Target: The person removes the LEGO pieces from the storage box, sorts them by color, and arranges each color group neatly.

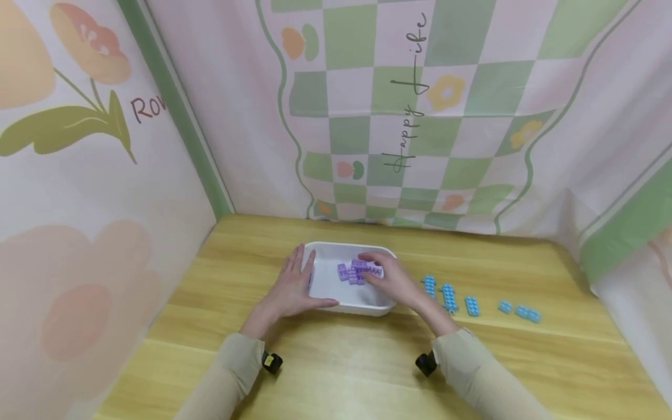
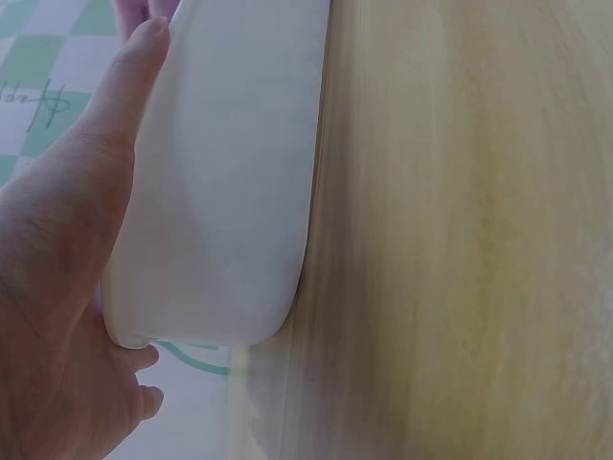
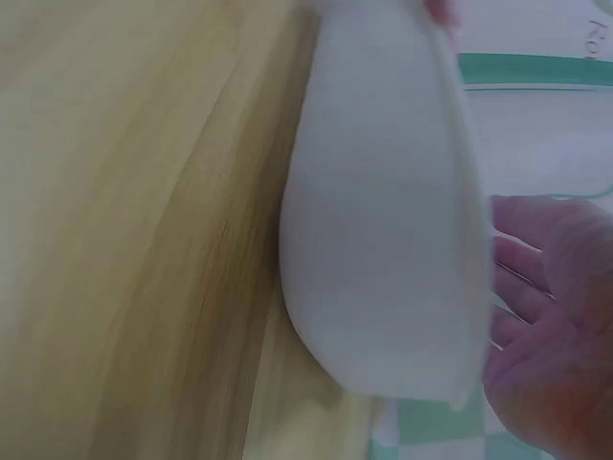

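Observation:
A white tray [image 1: 362, 307] stands on the table with several purple toy bricks [image 1: 343, 272] inside. My left hand [image 1: 290, 287] rests on the tray's left front corner, its fingers straight along the left end and its thumb along the front rim. In the left wrist view, that thumb [image 2: 124, 86] lies by the rim and two fingertips show past the tray's end. My right hand [image 1: 389, 279] reaches over the right rim, thumb and forefinger round some purple bricks near the tray's middle. In the right wrist view, the tray wall hides that hand's fingertips.
To the right of the tray lie several blue toy bricks [image 1: 472, 305], some joined into longer pieces. Patterned cloth [image 1: 362, 134] hangs behind the wooden table [image 1: 341, 361] and along its sides. A small black device [image 1: 272, 362] sits at each wrist.

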`<state>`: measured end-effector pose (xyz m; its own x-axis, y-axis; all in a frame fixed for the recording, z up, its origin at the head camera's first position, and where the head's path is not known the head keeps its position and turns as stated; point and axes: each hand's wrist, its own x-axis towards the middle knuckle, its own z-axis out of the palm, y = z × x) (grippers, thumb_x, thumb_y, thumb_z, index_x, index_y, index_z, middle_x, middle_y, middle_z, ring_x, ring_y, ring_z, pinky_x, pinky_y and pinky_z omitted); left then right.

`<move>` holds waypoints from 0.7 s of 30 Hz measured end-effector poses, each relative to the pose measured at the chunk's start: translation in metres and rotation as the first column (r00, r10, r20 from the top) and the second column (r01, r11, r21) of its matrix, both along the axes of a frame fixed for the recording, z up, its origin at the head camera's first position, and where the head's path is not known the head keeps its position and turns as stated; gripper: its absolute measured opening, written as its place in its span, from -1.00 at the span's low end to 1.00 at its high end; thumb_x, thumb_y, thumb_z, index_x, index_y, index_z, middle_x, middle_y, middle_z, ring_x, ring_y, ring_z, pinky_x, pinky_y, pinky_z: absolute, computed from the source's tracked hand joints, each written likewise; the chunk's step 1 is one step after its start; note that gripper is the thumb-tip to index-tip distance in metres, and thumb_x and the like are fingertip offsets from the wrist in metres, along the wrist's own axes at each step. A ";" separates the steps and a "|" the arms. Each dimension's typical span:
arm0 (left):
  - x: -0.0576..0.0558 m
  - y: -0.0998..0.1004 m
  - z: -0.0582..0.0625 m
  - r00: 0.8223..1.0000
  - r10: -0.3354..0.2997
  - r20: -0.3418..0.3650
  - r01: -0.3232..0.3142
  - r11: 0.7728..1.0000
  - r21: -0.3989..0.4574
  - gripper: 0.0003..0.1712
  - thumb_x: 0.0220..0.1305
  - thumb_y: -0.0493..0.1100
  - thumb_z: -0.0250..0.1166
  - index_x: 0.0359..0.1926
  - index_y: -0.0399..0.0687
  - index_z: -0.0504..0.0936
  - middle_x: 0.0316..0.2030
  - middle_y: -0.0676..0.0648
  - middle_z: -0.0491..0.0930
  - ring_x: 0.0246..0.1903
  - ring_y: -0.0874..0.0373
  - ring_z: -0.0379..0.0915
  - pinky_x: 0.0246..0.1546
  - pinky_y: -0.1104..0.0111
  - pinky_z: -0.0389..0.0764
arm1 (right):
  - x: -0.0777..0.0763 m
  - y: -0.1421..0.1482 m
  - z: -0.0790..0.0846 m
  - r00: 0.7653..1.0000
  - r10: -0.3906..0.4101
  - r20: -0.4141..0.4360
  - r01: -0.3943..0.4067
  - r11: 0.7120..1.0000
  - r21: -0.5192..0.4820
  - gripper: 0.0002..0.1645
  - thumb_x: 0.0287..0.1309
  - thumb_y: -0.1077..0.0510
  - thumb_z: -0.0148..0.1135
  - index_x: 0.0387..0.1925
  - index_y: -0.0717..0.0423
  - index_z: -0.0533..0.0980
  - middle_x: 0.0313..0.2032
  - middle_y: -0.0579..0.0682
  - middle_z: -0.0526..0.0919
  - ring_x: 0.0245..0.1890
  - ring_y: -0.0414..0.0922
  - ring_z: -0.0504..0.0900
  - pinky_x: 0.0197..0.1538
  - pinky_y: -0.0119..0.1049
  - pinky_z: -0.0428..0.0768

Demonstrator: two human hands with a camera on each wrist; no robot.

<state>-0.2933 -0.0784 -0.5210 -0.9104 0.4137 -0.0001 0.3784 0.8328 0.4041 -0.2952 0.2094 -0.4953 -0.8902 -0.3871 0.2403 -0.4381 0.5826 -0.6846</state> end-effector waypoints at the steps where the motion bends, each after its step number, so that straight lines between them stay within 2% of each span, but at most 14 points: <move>1: 0.000 0.000 0.000 1.000 0.001 -0.001 -0.001 1.000 -0.004 0.64 0.13 0.66 0.43 0.80 -0.13 -0.24 0.78 -0.40 -0.38 0.80 -0.28 -0.44 0.81 -0.11 -0.27 | -0.004 -0.003 -0.002 1.000 0.021 0.006 -0.022 1.000 0.013 -0.45 0.37 0.34 0.42 0.33 0.44 0.57 0.27 0.40 0.71 0.33 0.37 0.67 0.47 0.32 0.61; 6: 0.000 -0.001 0.000 1.000 -0.005 -0.014 0.005 1.000 -0.018 0.63 0.14 0.66 0.43 0.80 -0.15 -0.24 0.78 -0.41 -0.38 0.80 -0.32 -0.40 0.81 -0.11 -0.26 | -0.020 -0.018 -0.010 0.994 0.101 0.034 -0.103 0.992 0.074 -0.35 0.32 0.24 0.52 0.34 0.47 0.54 0.28 0.43 0.70 0.33 0.38 0.67 0.49 0.32 0.59; 11: -0.001 -0.001 0.000 0.999 -0.024 -0.024 0.024 1.000 -0.013 0.63 0.15 0.65 0.43 0.79 -0.17 -0.23 0.77 -0.43 -0.39 0.79 -0.32 -0.41 0.81 -0.13 -0.24 | -0.026 -0.031 -0.015 0.988 0.142 0.056 -0.150 0.972 0.178 -0.30 0.25 0.18 0.59 0.35 0.38 0.57 0.26 0.31 0.74 0.31 0.27 0.70 0.50 0.23 0.62; 16: -0.002 -0.001 0.000 0.999 -0.026 -0.033 0.026 1.000 -0.010 0.62 0.16 0.63 0.44 0.79 -0.19 -0.21 0.77 -0.45 -0.36 0.79 -0.33 -0.40 0.81 -0.14 -0.22 | -0.030 -0.042 -0.013 0.982 0.188 -0.009 -0.174 0.924 0.341 -0.30 0.15 0.31 0.59 0.34 0.32 0.60 0.26 0.26 0.75 0.33 0.24 0.70 0.53 0.17 0.60; 21: -0.001 -0.002 0.000 1.000 -0.015 -0.019 0.015 1.000 -0.007 0.62 0.15 0.64 0.44 0.79 -0.16 -0.22 0.77 -0.44 -0.37 0.80 -0.32 -0.41 0.81 -0.13 -0.24 | -0.034 -0.051 -0.007 0.973 0.219 -0.077 -0.157 0.865 0.476 -0.46 0.25 0.36 0.48 0.27 0.29 0.66 0.13 0.23 0.76 0.22 0.19 0.70 0.48 0.12 0.64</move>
